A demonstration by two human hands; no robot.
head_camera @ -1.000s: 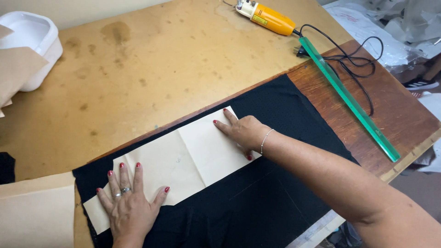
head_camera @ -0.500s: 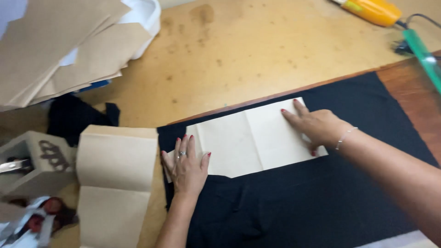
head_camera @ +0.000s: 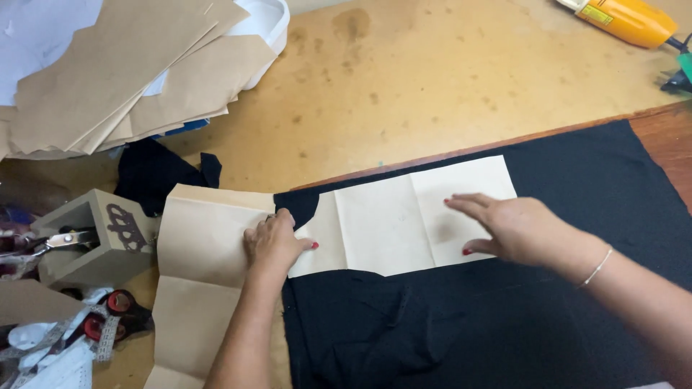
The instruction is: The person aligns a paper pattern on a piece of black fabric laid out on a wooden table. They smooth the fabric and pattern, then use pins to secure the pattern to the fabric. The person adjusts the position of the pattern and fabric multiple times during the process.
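Note:
A cream paper pattern piece (head_camera: 389, 223) with fold creases lies flat on a black cloth (head_camera: 504, 317) spread over the table. My right hand (head_camera: 508, 227) rests palm down on the pattern's right part, fingers spread. My left hand (head_camera: 274, 241) lies at the pattern's left end, where it meets a folded brown paper piece (head_camera: 198, 274); its fingers are curled at the paper edges, and I cannot see whether they grip anything.
A pile of brown paper sheets (head_camera: 122, 79) covers a white tub (head_camera: 263, 25) at the back left. A small box holder (head_camera: 94, 241) with scissors and red-handled scissors (head_camera: 108, 317) sit at the left. A yellow tool (head_camera: 627, 20) lies at the back right. Dark cloth scrap (head_camera: 155, 173).
The view has swung left, bringing the paper pile and tool holder into sight. My left hand moved from flat on the pattern to its left edge, beside the brown paper. My right hand stays put.

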